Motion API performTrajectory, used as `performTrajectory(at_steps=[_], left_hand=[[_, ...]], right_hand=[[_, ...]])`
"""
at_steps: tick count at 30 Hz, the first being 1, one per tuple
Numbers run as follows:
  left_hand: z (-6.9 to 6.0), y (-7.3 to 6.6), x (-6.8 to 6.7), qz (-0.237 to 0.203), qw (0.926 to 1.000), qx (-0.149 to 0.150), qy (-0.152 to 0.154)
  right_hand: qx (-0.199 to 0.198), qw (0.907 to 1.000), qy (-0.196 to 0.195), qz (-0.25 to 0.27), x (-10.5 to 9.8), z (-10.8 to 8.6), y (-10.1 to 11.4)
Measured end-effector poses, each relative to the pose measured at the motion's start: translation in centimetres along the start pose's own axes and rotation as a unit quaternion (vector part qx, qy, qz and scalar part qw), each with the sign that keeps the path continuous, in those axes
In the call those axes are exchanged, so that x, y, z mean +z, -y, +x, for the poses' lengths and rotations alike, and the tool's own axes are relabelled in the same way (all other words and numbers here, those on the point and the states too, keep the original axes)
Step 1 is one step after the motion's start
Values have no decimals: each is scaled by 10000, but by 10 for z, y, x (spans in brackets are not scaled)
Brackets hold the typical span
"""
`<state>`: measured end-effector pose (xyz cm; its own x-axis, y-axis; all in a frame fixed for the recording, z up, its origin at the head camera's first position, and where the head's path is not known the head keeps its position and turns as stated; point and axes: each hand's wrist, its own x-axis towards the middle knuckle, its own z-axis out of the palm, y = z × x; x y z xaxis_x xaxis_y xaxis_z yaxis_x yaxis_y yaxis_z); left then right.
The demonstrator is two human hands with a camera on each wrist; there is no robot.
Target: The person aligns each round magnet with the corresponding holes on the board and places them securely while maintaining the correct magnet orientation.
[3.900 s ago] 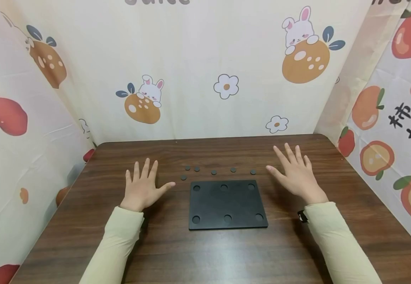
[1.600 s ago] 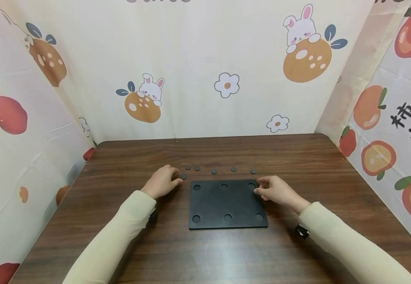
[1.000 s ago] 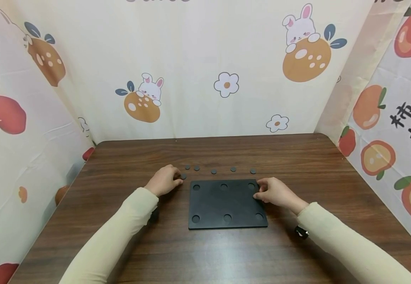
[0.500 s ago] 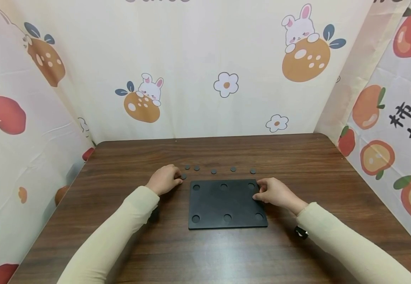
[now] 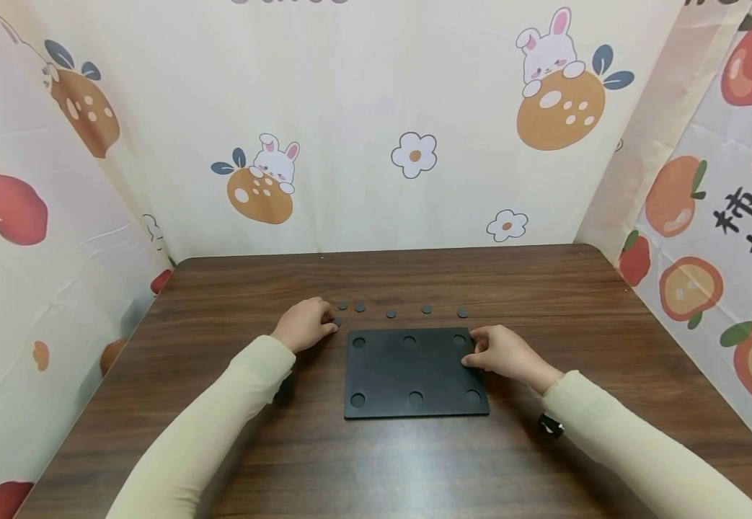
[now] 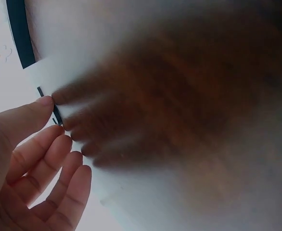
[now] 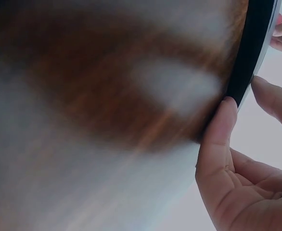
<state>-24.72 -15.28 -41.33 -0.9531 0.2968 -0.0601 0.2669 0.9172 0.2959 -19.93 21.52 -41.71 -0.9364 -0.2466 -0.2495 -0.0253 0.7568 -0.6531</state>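
My left hand (image 5: 304, 324) has thumb and fingers round a small black disc (image 5: 338, 322), left of the board's back-left corner. The left wrist view shows the disc (image 6: 57, 114) edge-on between the thumb and fingertips of the left hand (image 6: 40, 163). A flat black board (image 5: 414, 375) with round recesses in two rows lies on the table. My right hand (image 5: 508, 353) grips its right edge near the back corner, thumb on top. In the right wrist view, the right hand (image 7: 249, 178) has its fingertips against the board's edge (image 7: 247, 57).
Behind the board several more black discs lie in a loose row, from one disc (image 5: 342, 305) at the left to another disc (image 5: 462, 313) at the right. The wooden table (image 5: 376, 274) meets a patterned curtain (image 5: 350, 94) at its back edge.
Both hands were spread flat beside the board at first. They came inward, the left to the nearest disc, the right to the board's edge. Lately the left fingers shifted slightly right, covering more of the disc.
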Motion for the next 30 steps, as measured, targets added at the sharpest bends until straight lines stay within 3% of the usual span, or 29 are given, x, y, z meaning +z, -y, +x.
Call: performTrajectory(at_steps=[17, 30], left_hand=[[8, 4, 4, -8, 10000, 73, 1], [3, 3, 2, -174, 9998, 37, 59]], right_hand=[[-65, 9999, -47, -88, 0, -1, 1], [-39, 10000, -48, -56, 0, 0, 1]])
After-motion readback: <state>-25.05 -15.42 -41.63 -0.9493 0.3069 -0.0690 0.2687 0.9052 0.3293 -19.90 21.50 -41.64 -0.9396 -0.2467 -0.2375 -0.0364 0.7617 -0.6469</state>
